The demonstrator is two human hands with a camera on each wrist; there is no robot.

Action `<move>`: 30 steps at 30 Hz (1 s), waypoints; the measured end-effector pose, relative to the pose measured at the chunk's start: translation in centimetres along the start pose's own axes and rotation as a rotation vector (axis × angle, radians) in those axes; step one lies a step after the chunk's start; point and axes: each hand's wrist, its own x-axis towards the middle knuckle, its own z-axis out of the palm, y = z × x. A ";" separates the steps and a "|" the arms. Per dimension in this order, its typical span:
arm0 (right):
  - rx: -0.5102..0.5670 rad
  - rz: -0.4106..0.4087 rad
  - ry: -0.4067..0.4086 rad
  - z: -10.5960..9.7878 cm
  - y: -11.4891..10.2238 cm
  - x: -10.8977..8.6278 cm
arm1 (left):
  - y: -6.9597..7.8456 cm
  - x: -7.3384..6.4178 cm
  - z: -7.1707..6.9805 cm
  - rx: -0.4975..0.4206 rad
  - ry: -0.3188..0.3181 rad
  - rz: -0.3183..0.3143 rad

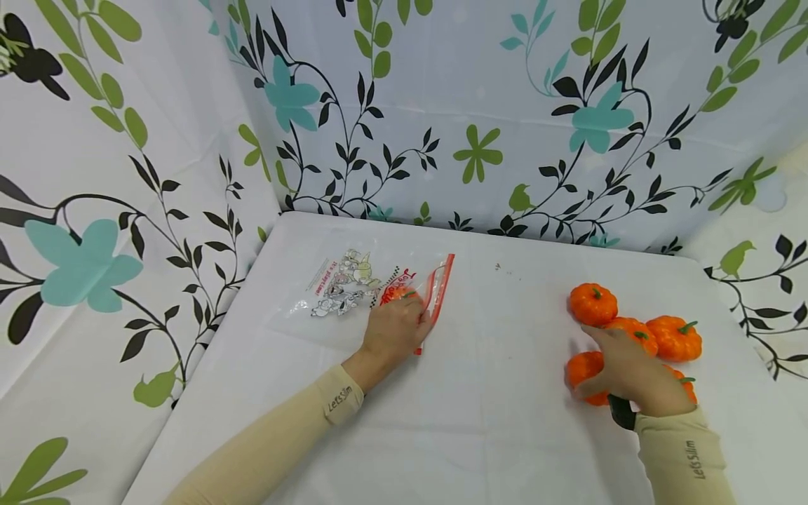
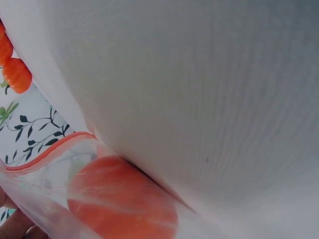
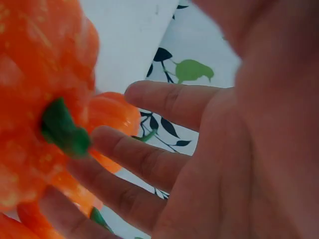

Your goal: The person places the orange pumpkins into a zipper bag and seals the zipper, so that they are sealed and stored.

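My left hand (image 1: 396, 328) pinches the red-edged mouth of a clear printed zip bag (image 1: 297, 308), which lies flat on the table. Inside the bag, near its mouth, sits one small orange pumpkin (image 2: 122, 199), seen through the plastic in the left wrist view. Over at the right, my right hand (image 1: 634, 372) reaches across a cluster of small orange pumpkins with its fingers spread. A front pumpkin (image 1: 583, 372) lies by the thumb, and another pumpkin (image 1: 634, 331) is partly behind the fingers. In the right wrist view the fingers (image 3: 169, 102) are straight beside a green-stemmed pumpkin (image 3: 30, 64).
A back pumpkin (image 1: 593, 303) and a right-hand pumpkin (image 1: 675, 338) belong to the same cluster. White cloth covers the table (image 1: 492, 393). Leaf-patterned curtains (image 1: 404, 105) rise along its back and sides.
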 end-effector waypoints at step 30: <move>0.035 0.064 -0.023 1.2 1.0 0.3 | 0.0 -0.2 -0.2 0.008 0.011 -0.005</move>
